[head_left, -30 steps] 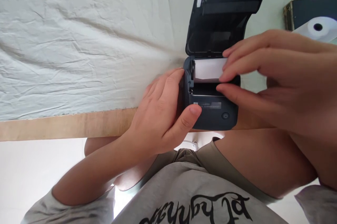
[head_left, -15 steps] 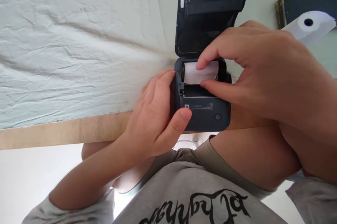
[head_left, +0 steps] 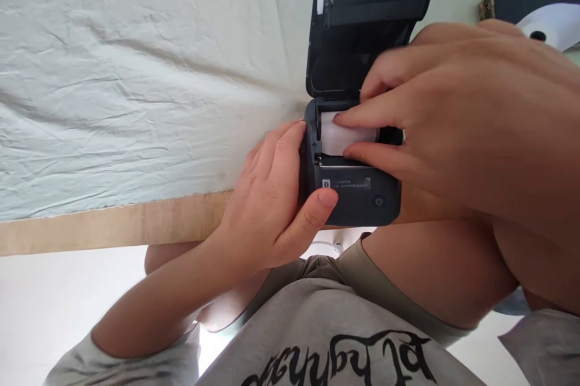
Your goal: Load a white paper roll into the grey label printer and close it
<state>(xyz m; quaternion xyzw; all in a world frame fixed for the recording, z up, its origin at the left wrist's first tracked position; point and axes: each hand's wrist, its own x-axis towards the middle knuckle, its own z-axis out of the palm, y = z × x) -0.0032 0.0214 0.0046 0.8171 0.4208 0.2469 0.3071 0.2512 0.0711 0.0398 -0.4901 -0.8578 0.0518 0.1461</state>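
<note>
A small dark thermal printer (head_left: 351, 211) sits at the table's front edge, its lid (head_left: 353, 54) swung up and back. Inside its bay lies a white paper roll (head_left: 330, 135). My left hand (head_left: 267, 205) steadies the printer, fingers along its left side and thumb over the front corner. From the right, my right hand (head_left: 457, 108) reaches into the bay. Its index finger and thumb are on the paper roll at the upper and lower sides, and the other fingers are curled near the lid's hinge. That hand hides the bay's right end.
A dark flat device with a gold-coloured edge (head_left: 507, 2) lies at the upper right. A second white paper roll (head_left: 559, 26) is by it, partly behind my right hand. Wrinkled pale cloth (head_left: 158, 72) covers the table, whose wooden edge (head_left: 136, 223) runs along the front.
My right hand's fingers have shifted on the paper roll, and the paper now reaches closer to the bay's front edge. The printer appears slightly further right in view.
</note>
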